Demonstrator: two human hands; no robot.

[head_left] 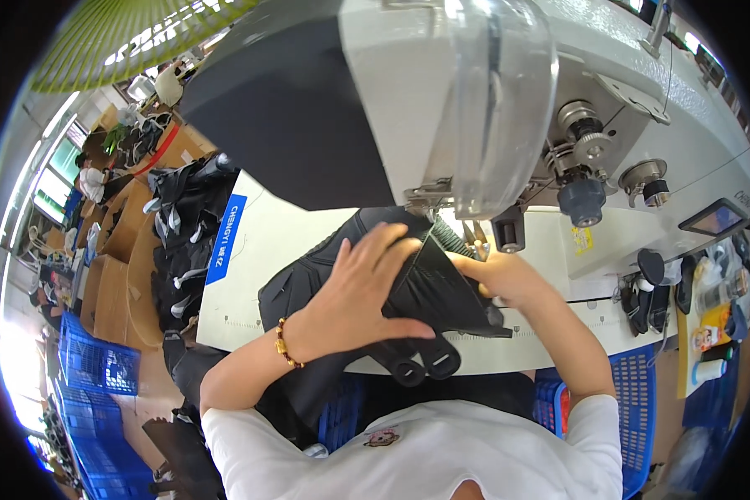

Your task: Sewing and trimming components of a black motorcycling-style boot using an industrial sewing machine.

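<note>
A black fabric piece (308,292) lies on the bed of a sewing machine (425,92), its upper edge under the needle area (429,200). Two straps with slotted, rounded ends (442,358) hang from it toward my body. My left hand (362,292) rests on the fabric, fingers spread and thumb stretched to the right. At the piece's right edge is my right hand (504,275), its fingers closed on the fabric close to the needle area; the fingertips are partly hidden. A ribbed dark green strip (454,237) shows between the hands.
Black pieces (187,242) are heaped left of the white table (242,317). Blue baskets (633,408) stand below the table, with more blue crates (100,358) at the left. Cardboard boxes (129,225) are farther off. Thread spools (712,371) and bagged items lie at the right.
</note>
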